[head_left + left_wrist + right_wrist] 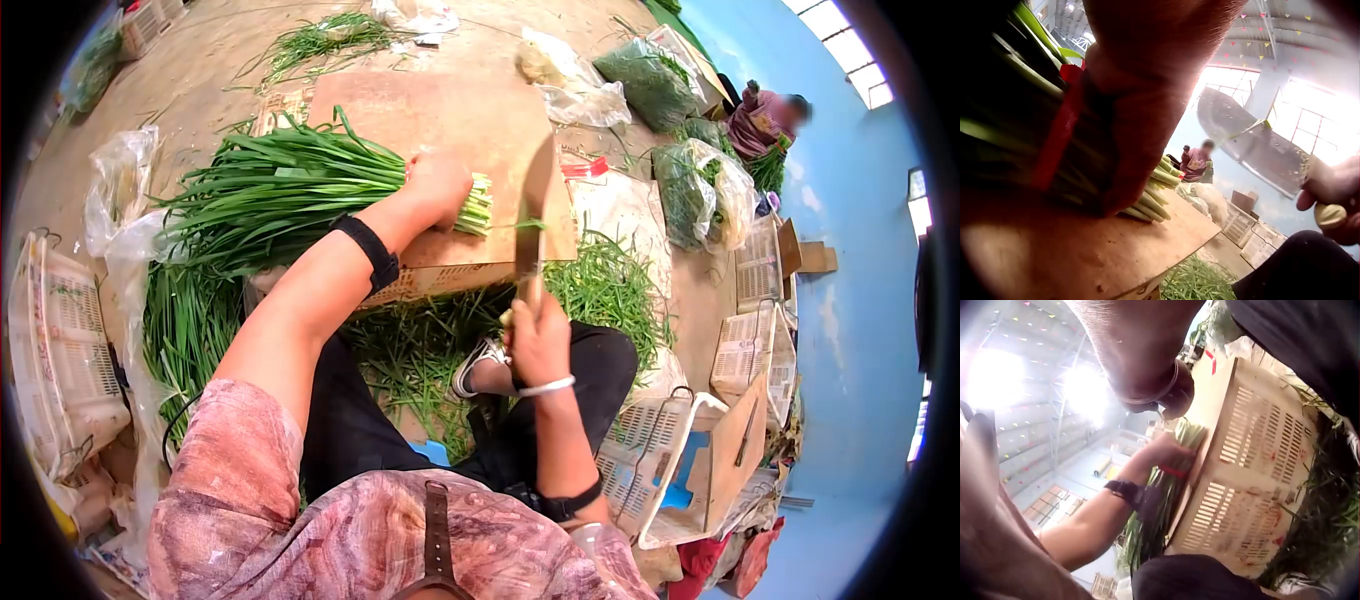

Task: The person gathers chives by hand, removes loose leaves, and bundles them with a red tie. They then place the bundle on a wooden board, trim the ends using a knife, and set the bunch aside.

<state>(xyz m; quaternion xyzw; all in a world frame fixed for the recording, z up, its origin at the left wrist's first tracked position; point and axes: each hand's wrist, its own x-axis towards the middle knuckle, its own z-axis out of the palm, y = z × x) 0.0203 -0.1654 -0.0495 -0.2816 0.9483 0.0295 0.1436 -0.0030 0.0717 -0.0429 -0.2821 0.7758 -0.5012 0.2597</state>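
Observation:
My left hand (440,188) grips a thick bunch of garlic chives (290,190) near its pale stem ends (478,205). The bunch lies across a wooden board (430,110), its long leaves spreading left past the edge. A red band (1063,144) wraps it beside the hand in the left wrist view. My right hand (540,345) holds a broad-bladed knife (532,195) by its handle, just right of the stem ends. In the left wrist view the blade (1241,140) is raised, with a green scrap (1254,127) clinging to it.
A slatted plastic crate (1241,469) supports the board. Leaf trimmings (610,290) cover the floor around my legs. Red strips (585,168) lie at the board's right. Crates (65,340) stand left and right, with bagged greens (700,195) and a seated person (765,125) at far right.

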